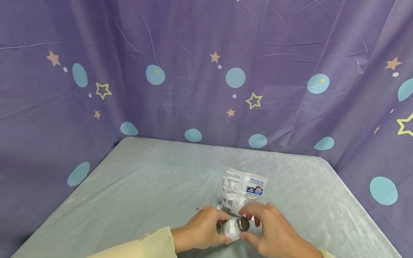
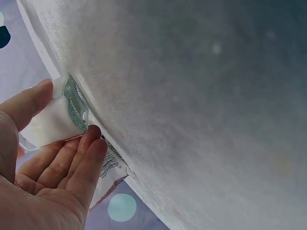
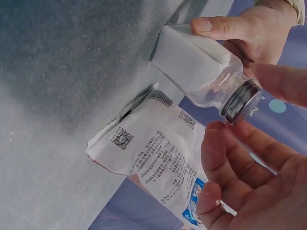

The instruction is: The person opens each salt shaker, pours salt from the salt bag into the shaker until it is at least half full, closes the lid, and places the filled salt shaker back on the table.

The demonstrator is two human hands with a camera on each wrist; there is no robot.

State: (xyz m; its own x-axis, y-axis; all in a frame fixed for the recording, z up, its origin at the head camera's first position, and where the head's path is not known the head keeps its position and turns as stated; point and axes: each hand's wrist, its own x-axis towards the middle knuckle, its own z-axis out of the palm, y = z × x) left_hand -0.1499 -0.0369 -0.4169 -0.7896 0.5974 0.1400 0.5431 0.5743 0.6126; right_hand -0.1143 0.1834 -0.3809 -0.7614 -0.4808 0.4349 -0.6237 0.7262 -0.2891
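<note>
A clear glass shaker jar (image 1: 231, 230) filled with white powder tilts so that its metal lid (image 1: 243, 224), pierced with holes, points right. My left hand (image 1: 204, 228) grips the jar's body between thumb and fingers. In the left wrist view the glass base (image 2: 76, 103) faces away from the palm. My right hand (image 1: 274, 229) has its thumb and curled fingers on opposite sides of the lid, fingertips right at its rim. Behind the jar stands a white printed pouch (image 1: 233, 190); its QR code (image 3: 122, 139) shows in the right wrist view.
A pale grey-green cloth covers the table (image 1: 145, 179). Small reddish specks lie on it left of the pouch. A purple curtain (image 1: 193, 71) with stars and blue ovals rises behind and along the sides.
</note>
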